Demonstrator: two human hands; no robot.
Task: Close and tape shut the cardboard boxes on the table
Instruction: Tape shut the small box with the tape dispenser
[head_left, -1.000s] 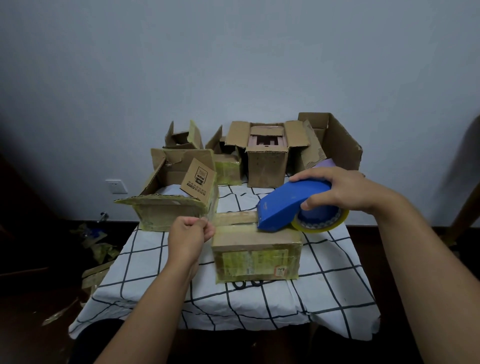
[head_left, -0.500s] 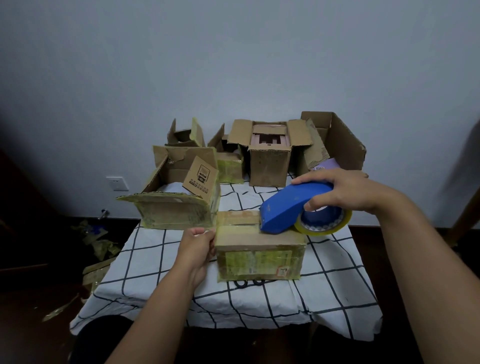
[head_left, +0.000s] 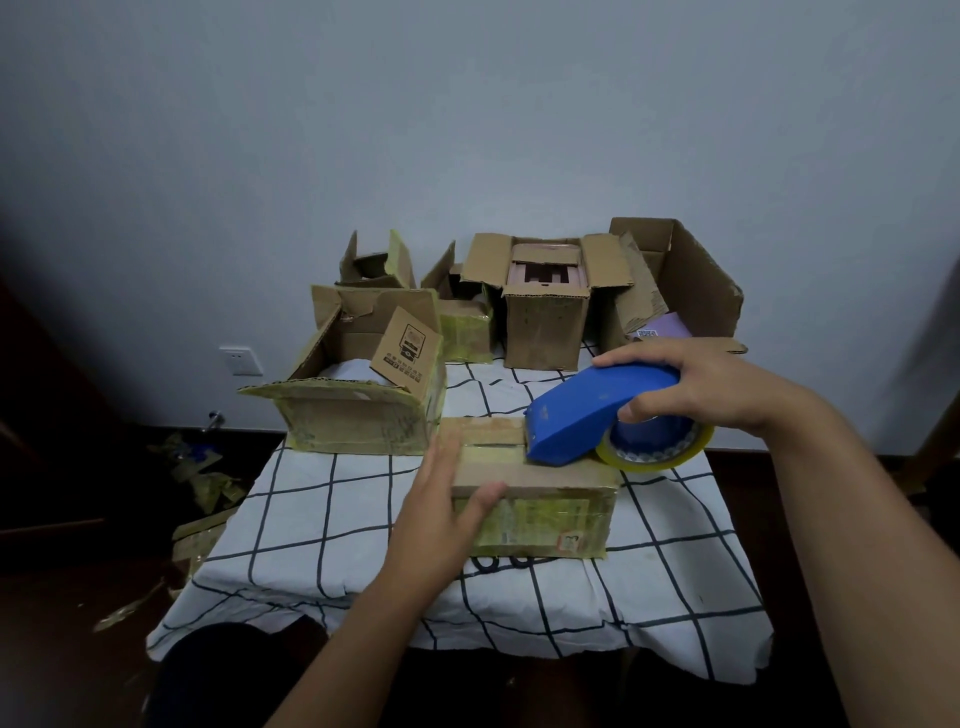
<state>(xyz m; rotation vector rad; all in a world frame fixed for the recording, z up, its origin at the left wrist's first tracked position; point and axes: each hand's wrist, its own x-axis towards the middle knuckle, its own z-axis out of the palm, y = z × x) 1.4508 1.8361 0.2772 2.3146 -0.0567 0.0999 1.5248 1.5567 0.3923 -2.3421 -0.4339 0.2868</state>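
Five boxes at the back of the bench (head_left: 322, 525) are unsealed, flaps up: the wide open box (head_left: 358, 410) at left through the large open box (head_left: 691, 280) at right. Front box (head_left: 530, 493) closed, taping underway. Left hand (head_left: 447, 514) flat against its left end, fingers apart. Right hand (head_left: 711, 384) grip clamped on the blue tape dispenser (head_left: 597, 415), nose on the top seam.

Closed flat cardboard box (head_left: 530, 486) lies on table's near middle, blue tape dispenser (head_left: 592, 415) atop.
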